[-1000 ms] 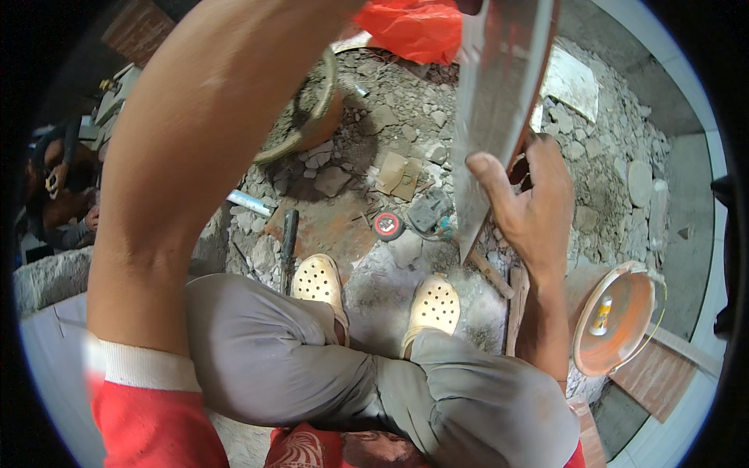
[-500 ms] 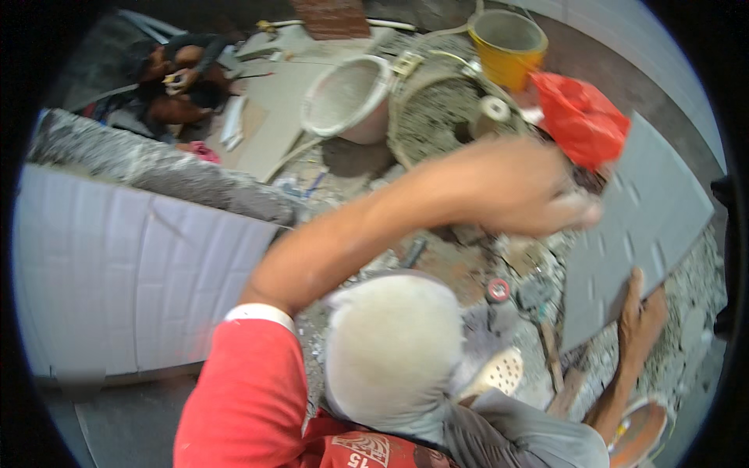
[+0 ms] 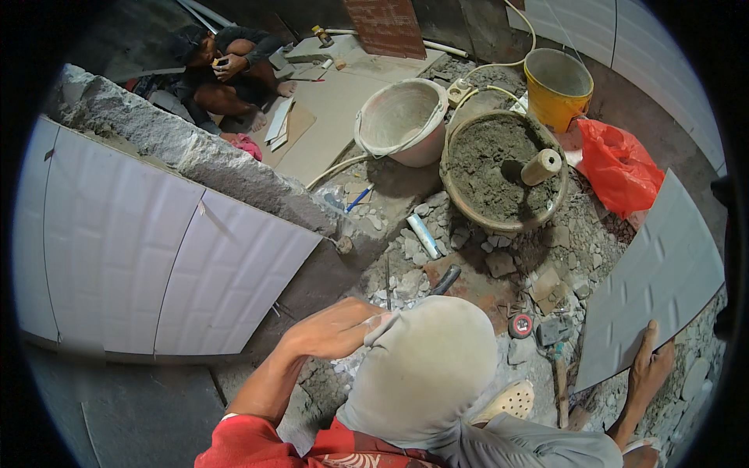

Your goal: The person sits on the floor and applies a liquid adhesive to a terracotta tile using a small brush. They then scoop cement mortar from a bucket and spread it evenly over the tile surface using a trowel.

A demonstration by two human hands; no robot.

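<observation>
- The thin pale tile (image 3: 659,269) is at the person's right side, held up over the broken stones (image 3: 579,264).
- The right hand (image 3: 652,365) grasps the tile by its lower edge. The thumb lies on the face we see. The other fingers seem to go behind, out of sight.
- The left hand (image 3: 331,327) is at the left knee (image 3: 441,351). Its fingertips are tucked by the grey cloth, so I cannot tell if they pinch it or just rest.
- One hand alone has the tile, so a firm, flat grip is best. A big thin sheet may wobble. A second hand on another edge should make it steadier.
- It is wise to keep the corners off the stones, as a bump could chip them.
- The top corner is close to the red bag (image 3: 616,168), so a slow turn is safer there. The bottom corner needs room too, near the wooden handle (image 3: 562,392).
- The tile is light grey, with small dents or bumps in rows, a bit like bricks. I see no crack. Its sides look bent, but the wide lens may do that.
</observation>
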